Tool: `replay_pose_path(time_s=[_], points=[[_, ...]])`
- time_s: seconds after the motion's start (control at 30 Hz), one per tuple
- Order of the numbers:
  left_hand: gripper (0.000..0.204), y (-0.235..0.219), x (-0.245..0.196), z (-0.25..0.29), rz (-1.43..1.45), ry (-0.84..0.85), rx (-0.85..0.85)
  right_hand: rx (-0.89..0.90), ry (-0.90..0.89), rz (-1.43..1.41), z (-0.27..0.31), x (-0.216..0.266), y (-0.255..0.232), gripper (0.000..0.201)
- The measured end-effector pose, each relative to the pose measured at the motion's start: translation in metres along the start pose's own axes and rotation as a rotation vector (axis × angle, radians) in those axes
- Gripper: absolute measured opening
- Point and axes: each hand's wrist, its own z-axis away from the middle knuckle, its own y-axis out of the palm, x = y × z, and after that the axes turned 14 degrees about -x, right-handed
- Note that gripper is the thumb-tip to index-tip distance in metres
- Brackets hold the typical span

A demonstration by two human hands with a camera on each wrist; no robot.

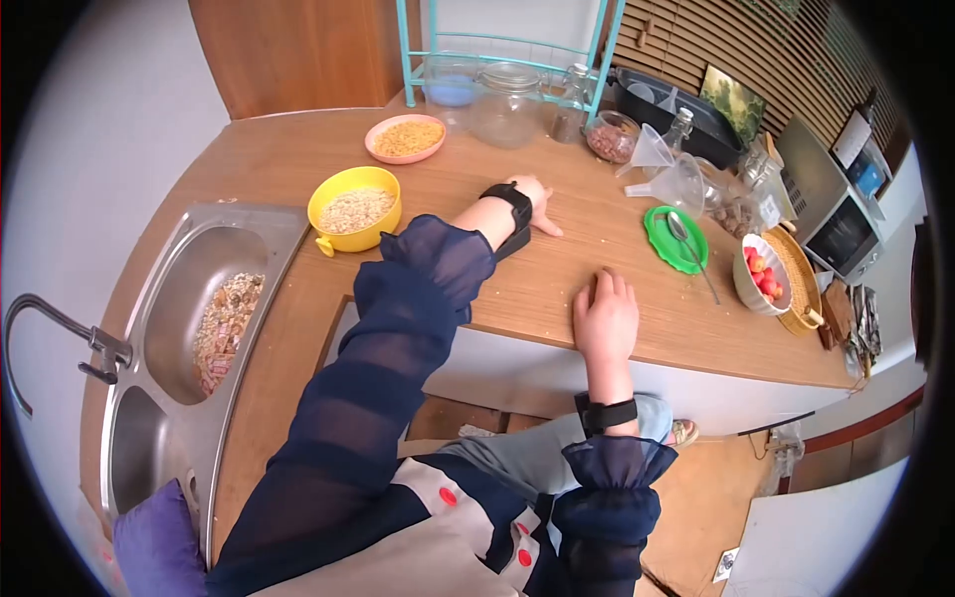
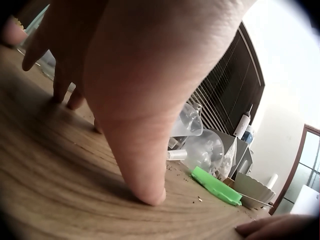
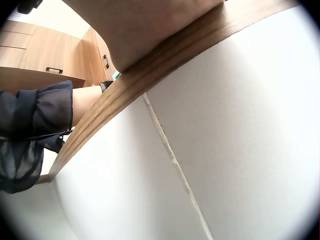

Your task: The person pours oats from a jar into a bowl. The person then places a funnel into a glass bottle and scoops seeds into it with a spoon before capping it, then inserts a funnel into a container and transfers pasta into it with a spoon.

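Note:
My left hand (image 1: 538,204) rests on the wooden counter (image 1: 477,259) with fingers spread. In the left wrist view its thumb (image 2: 142,170) reaches down to the wood and nothing is in its grasp. Nearer the counter's front edge, my right hand (image 1: 608,320) lies palm down with its fingers stretched out. The right wrist view shows the heel of that hand (image 3: 150,25) at the wooden edge; its fingers are hidden there. Right of the hands sits a green scalloped plate (image 1: 668,255) with a metal spoon (image 1: 680,231) laid across it.
At left stand a yellow bowl of oats (image 1: 326,209), a pink dish (image 1: 375,151) of yellow bits and a steel sink (image 1: 179,259) holding mixed scraps. Glass jars (image 1: 507,114), clear funnels (image 1: 676,184) and a white bowl of red fruit (image 1: 748,289) line the back and right.

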Motion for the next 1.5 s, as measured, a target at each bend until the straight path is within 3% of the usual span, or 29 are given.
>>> replay_pose_path(time_s=[0.33,0.4,0.43,0.5,0.57,0.63,0.7,0.77,0.9,0.97,1.1,1.17,1.43,1.5], points=[[0.104,-0.014,0.003,0.007,-0.034,0.002,0.012,0.014,0.015,0.006,0.001,0.002,0.003,0.023],[0.099,-0.027,0.016,-0.004,0.000,0.156,0.161,0.021,0.022,0.017,0.000,0.002,0.002,0.023],[0.089,-0.029,0.032,-0.002,0.099,0.255,-0.042,0.022,0.018,0.014,0.002,0.001,0.003,0.023],[0.071,-0.050,0.063,-0.017,0.150,0.295,-0.151,0.001,0.007,0.020,0.001,0.000,0.003,0.022],[0.053,-0.085,0.093,-0.024,0.015,0.166,-0.162,-0.014,0.001,-0.006,0.002,0.000,0.004,0.022],[0.041,-0.095,0.126,-0.029,-0.039,-0.006,-0.553,-0.050,0.000,-0.005,0.002,0.000,0.005,0.022],[0.041,-0.100,0.157,-0.032,-0.104,-0.003,-0.912,-0.033,-0.004,-0.030,0.001,0.000,0.003,0.022],[0.042,-0.102,0.165,-0.032,-0.120,-0.005,-1.112,-0.040,0.017,-0.009,-0.001,0.000,0.003,0.021],[0.050,-0.093,0.173,-0.041,-0.180,-0.105,-0.955,-0.026,0.041,-0.002,0.002,0.002,0.001,0.021],[0.051,-0.071,0.199,-0.069,-0.189,-0.052,-0.917,0.010,0.044,-0.034,0.000,0.001,0.001,0.023],[0.035,-0.068,0.191,-0.073,-0.040,-0.168,-0.988,0.012,0.050,-0.029,0.000,0.001,0.000,0.026],[0.029,-0.072,0.192,-0.073,-0.113,-0.228,-0.929,0.010,0.069,-0.018,-0.001,0.002,-0.003,0.027],[0.029,-0.074,0.208,-0.066,0.012,-0.252,-0.950,0.061,0.110,-0.032,-0.001,0.003,-0.002,0.025],[0.026,-0.075,0.206,-0.061,0.066,-0.197,-1.071,0.057,0.096,-0.038,0.000,0.003,-0.002,0.025]])
